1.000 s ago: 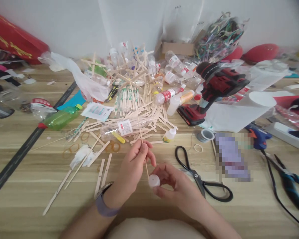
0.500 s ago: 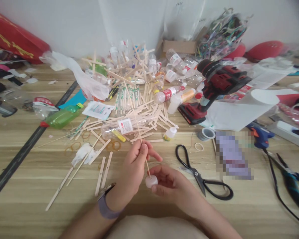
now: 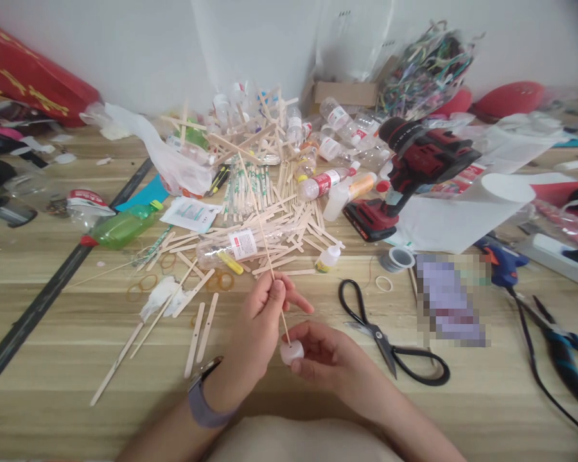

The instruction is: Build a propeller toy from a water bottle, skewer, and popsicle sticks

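Note:
My left hand (image 3: 264, 314) pinches a thin wooden skewer (image 3: 260, 224) between thumb and forefinger, its other fingers partly stretched out. The skewer slants down, and its lower end meets the top of a small white round cap (image 3: 291, 353). That cap is held at its right side by the thumb and fingers of my right hand (image 3: 322, 356). Whether the tip has entered the cap cannot be made out. Black-handled scissors (image 3: 384, 346) lie on the wooden table (image 3: 289, 443) to the right of my right hand.
Craft sticks (image 3: 200, 333) lie left of my hands. Beyond them are a clear bottle (image 3: 221, 249), a glue bottle (image 3: 328, 256) and a stick pile. A red drill (image 3: 414, 167) stands at the right, with a glue gun (image 3: 503, 263) and pliers (image 3: 563, 353) farther right.
Both hands keep their hold on the skewer and the cap, which is tilted very slightly differently. The view has shifted a little.

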The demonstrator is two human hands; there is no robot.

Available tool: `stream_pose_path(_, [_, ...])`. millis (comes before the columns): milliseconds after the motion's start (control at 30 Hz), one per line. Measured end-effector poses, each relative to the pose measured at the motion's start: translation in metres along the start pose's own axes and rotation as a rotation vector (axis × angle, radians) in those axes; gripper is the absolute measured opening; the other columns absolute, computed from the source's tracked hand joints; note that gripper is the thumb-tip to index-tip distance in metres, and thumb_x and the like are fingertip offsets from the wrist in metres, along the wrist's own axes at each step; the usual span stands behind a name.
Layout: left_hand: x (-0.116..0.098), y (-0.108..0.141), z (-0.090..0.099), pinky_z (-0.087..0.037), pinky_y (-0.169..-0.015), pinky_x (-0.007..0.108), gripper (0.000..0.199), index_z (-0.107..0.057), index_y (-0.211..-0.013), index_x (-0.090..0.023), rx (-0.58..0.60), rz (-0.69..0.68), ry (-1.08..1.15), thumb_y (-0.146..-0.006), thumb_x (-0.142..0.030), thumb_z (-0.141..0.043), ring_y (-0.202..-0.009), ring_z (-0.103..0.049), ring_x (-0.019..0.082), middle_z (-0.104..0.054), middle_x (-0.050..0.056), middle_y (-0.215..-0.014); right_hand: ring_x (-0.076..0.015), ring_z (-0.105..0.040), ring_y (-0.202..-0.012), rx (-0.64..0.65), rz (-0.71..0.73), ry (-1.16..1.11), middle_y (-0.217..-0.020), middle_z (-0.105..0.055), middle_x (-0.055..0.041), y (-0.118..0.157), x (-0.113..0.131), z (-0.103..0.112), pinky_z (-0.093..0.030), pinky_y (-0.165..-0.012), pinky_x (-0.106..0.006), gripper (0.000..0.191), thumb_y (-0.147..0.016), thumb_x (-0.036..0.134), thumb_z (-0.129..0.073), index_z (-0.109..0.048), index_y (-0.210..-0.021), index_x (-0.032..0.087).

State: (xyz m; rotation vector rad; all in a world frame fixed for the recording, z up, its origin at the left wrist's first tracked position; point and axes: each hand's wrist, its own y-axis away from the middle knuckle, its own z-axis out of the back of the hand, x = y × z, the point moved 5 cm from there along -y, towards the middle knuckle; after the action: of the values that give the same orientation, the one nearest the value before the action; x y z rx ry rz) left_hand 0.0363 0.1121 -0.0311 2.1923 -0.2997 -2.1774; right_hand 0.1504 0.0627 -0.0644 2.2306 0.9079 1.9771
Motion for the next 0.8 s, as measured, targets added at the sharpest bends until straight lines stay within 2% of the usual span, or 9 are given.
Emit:
stream_pose_path(233, [0.006, 0.002, -0.004, -0.04, -0.08, 0.029, 0.027, -0.052, -0.081, -0.022, 0.03, 0.036, -0.007, -0.097, -0.04, -0.04, -0.077, -0.055, 0.017, -0.072, 0.001, -0.072, -0.0131, -0.05, -0.071, 0.003, 0.001, -0.049, -0.08, -0.058, 0.0, -0.004, -0.006, 0.002, -0.039, -0.065, -0.027, 0.031, -0.074, 0.041, -0.075, -0.064, -0.091, 0.018])
stream_pose_path(367, [0.019, 0.009, -0.011, -0.045, -0.087, 0.031, 0.028, -0.061, -0.088, -0.02, 0.126, 0.134, 0.024, -0.094, -0.043, -0.047, -0.1, -0.063, 0.021, -0.073, 0.007, -0.103, -0.0163, -0.057, -0.081, -0.052, 0.084, -0.164, -0.088, -0.063, -0.0016, -0.008, 0.004, 0.006, -0.044, -0.075, -0.03, 0.035, -0.073, 0.046, -0.077, -0.066, -0.094, 0.021])
stream_pose_path(467, [0.023, 0.009, -0.009, -0.047, -0.088, 0.032, 0.032, -0.066, -0.102, -0.019, 0.165, 0.182, 0.004, -0.092, -0.045, -0.05, -0.109, -0.062, 0.024, -0.069, 0.009, -0.116, -0.0154, -0.057, -0.078, -0.102, 0.077, -0.18, -0.084, -0.064, -0.0001, -0.008, 0.006, 0.008, -0.045, -0.075, -0.03, 0.034, -0.07, 0.045, -0.079, -0.068, -0.091, 0.021])
stream_pose_path(567, [0.015, -0.001, 0.001, -0.047, -0.09, 0.033, 0.036, -0.064, -0.109, -0.019, 0.086, 0.122, -0.02, -0.091, -0.047, -0.05, -0.106, -0.063, 0.023, -0.072, 0.008, -0.109, -0.0131, -0.056, -0.07, -0.12, 0.013, -0.186, -0.075, -0.063, 0.0021, -0.008, 0.0, 0.006, -0.045, -0.071, -0.028, 0.035, -0.066, 0.044, -0.082, -0.067, -0.087, 0.021])
stream_pose_path(667, [0.008, -0.012, 0.006, -0.045, -0.093, 0.034, 0.032, -0.066, -0.093, -0.019, 0.029, 0.029, -0.073, -0.093, -0.046, -0.048, -0.098, -0.064, 0.021, -0.074, 0.005, -0.093, -0.012, -0.054, -0.066, -0.109, -0.019, -0.22, -0.071, -0.061, 0.0037, -0.01, -0.005, 0.003, -0.044, -0.068, -0.027, 0.037, -0.064, 0.045, -0.084, -0.066, -0.085, 0.021])
stream_pose_path(733, [0.01, -0.015, 0.001, -0.045, -0.092, 0.034, 0.034, -0.068, -0.083, -0.018, 0.103, 0.04, -0.116, -0.093, -0.043, -0.048, -0.097, -0.064, 0.022, -0.074, 0.006, -0.092, -0.0128, -0.056, -0.071, -0.11, -0.005, -0.226, -0.076, -0.063, 0.0024, -0.012, -0.005, 0.003, -0.044, -0.069, -0.027, 0.035, -0.065, 0.044, -0.083, -0.066, -0.085, 0.02])
stream_pose_path(800, [0.018, -0.014, -0.006, -0.048, -0.088, 0.034, 0.035, -0.071, -0.092, -0.017, 0.234, 0.112, -0.133, -0.091, -0.045, -0.051, -0.101, -0.064, 0.024, -0.073, 0.008, -0.101, -0.0145, -0.058, -0.078, -0.113, 0.044, -0.252, -0.082, -0.066, 0.0005, -0.014, 0.001, 0.004, -0.045, -0.073, -0.028, 0.034, -0.067, 0.043, -0.083, -0.067, -0.088, 0.02])
